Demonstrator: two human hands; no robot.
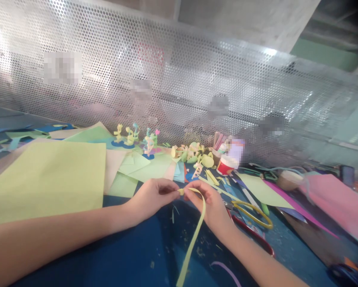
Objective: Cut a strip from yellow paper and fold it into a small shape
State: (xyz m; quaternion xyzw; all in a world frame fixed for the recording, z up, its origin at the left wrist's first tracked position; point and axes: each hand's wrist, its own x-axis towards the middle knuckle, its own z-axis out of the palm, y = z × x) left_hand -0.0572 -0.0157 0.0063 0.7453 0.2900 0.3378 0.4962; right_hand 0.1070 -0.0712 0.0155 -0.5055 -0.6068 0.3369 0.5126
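While our fingertips pinch together on the top end of the yellow paper strip (193, 231), our left hand (150, 197) and right hand (210, 205) meet above the blue table (131, 255), seemingly so the end can be curled tight; the rest of the strip hangs loose toward us. Yellow-handled scissors (252, 213) lie just right of our right hand, within easy reach. Farther out, the large light-green sheet (47, 179) lies flat at left, and small paper figures (131, 137) stand along the perforated metal screen (179, 79), clear of our hands.
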